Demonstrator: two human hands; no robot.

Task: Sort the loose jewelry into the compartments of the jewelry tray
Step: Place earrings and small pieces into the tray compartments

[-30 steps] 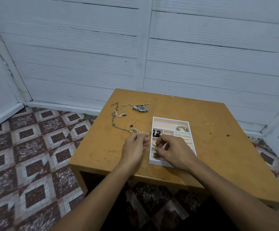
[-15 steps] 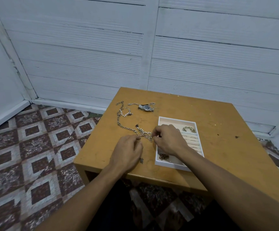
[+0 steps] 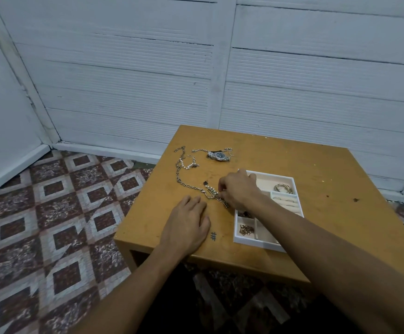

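Note:
A white jewelry tray (image 3: 258, 244) with several compartments lies on the wooden table (image 3: 316, 165), partly hidden by my right forearm. It holds bangles (image 3: 283, 188), rings and small dark pieces (image 3: 246, 229). Left of the tray lies a long silver chain (image 3: 180, 174) with a pearl piece (image 3: 211, 189) near its end. My right hand (image 3: 238, 189) reaches across the tray's left edge and pinches the jewelry there; which strand it grips I cannot tell. My left hand (image 3: 187, 224) rests flat on the table, holding nothing. A wristwatch (image 3: 219, 155) and a pearl strand (image 3: 188, 165) lie farther back.
A small hash-shaped charm (image 3: 213, 236) lies on the table between my left hand and the tray. The table's front edge is close under my wrists. Beyond the table's left side is patterned floor tile (image 3: 58, 213); white panelled walls stand behind.
My right hand left the tray's near compartments and moved left to the chain and pearl piece. My left hand drew back and flattened on the table, uncovering the small charm.

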